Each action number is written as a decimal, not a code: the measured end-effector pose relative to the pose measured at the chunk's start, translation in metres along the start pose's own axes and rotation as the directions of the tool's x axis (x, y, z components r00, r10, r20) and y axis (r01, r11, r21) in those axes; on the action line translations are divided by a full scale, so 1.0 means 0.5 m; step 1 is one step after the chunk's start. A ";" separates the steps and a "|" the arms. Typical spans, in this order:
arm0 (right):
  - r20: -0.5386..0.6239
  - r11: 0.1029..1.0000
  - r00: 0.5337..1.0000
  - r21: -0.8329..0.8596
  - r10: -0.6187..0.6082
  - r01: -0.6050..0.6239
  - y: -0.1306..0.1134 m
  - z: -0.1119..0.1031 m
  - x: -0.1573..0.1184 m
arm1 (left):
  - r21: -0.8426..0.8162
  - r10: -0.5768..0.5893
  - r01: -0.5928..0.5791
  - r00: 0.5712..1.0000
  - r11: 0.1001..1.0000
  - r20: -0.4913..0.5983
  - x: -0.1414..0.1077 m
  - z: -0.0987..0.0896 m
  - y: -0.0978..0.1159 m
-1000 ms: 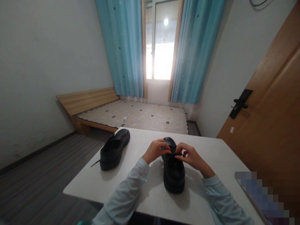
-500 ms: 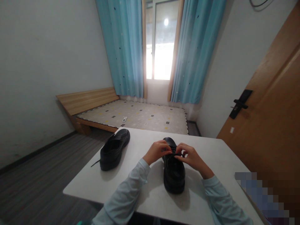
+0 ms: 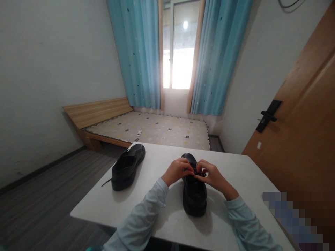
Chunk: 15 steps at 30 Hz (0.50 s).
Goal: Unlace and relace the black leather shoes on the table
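Note:
A black lace-up shoe (image 3: 194, 198) stands on the white table (image 3: 162, 153) with its heel towards me and its toe pointing away. My left hand (image 3: 178, 170) comes in from the left, fingers pinched at the lacing over the tongue. From the right, my right hand (image 3: 210, 174) pinches at the same spot, its fingers curled around a dark shoelace (image 3: 203, 174). The fingertips of both hands almost meet and cover part of the lacing. A second black shoe (image 3: 125, 170) stands upright to the left, one lace trailing past its heel over the table's edge.
Beyond the table lies a bed (image 3: 157, 129) with a wooden headboard (image 3: 102, 111) and a small white remote (image 3: 139, 132) on it. Blue curtains (image 3: 141, 55) flank a bright window. A brown door (image 3: 300, 132) with a black handle is on the right.
My left hand has shifted slightly to the right, closer to my right hand at the lacing. My right hand has barely moved, and both shoes are where they were.

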State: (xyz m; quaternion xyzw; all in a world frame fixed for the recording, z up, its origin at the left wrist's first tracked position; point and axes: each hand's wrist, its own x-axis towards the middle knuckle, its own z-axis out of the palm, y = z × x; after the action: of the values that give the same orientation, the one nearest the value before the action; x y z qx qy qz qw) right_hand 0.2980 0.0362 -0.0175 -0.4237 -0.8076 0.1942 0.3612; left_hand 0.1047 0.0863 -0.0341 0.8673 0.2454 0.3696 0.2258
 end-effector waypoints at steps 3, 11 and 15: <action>-0.003 1.000 1.000 0.007 0.029 -0.029 0.003 0.004 -0.002 | 0.023 0.028 -0.028 1.000 0.999 -0.008 -0.001 -0.001 -0.003; 0.030 0.993 0.993 0.033 0.111 -0.112 0.012 -0.007 -0.013 | -0.013 -0.107 0.106 0.992 0.994 -0.073 -0.002 -0.015 -0.007; 0.057 0.991 0.991 0.044 0.124 -0.127 0.014 -0.017 -0.018 | -0.063 -0.174 0.174 0.985 0.983 0.003 -0.003 -0.020 -0.012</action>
State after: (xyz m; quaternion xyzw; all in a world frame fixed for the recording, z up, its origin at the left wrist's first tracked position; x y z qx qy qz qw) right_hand 0.3115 0.0330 -0.0200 -0.4595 -0.7840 0.2472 0.3364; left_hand 0.0948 0.0924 -0.0322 0.8346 0.3088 0.3570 0.2840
